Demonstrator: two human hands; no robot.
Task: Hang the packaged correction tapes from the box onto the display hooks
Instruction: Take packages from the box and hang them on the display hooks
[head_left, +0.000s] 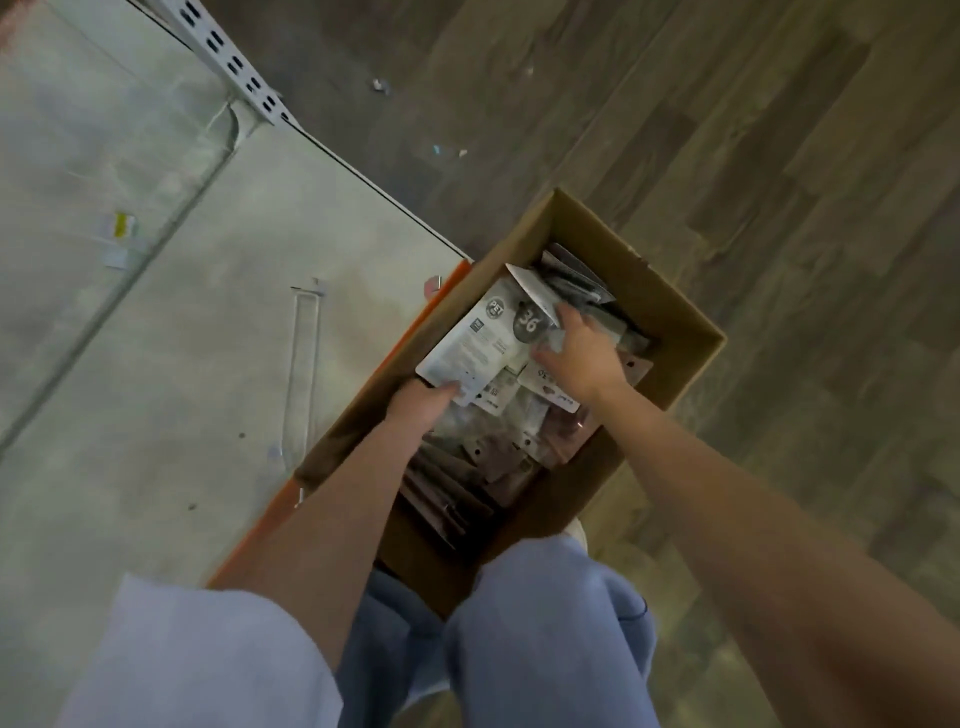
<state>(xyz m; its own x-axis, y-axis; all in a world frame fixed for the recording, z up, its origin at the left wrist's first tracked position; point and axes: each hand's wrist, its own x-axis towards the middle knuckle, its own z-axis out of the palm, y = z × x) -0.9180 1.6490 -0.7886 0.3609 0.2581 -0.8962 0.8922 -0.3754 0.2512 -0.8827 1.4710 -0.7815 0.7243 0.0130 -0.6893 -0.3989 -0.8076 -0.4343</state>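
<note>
Packs of correction tape, white printed cards, are lying loose in the open brown cardboard box. Left hand is pinching the top card's near edge, likely lifting it clear; right hand is pressing spread fingers on neighbours, probably steadying. Clear display hook is sitting on the pale panel, well apart.

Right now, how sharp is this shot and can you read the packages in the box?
Head view: soft and dim overall, wide-angle bending at the edges; the white package the left hand grips shows only "36" and "PET"; the right hand is slightly blurred; darker packs deep in the cardboard box are unreadable.
</note>
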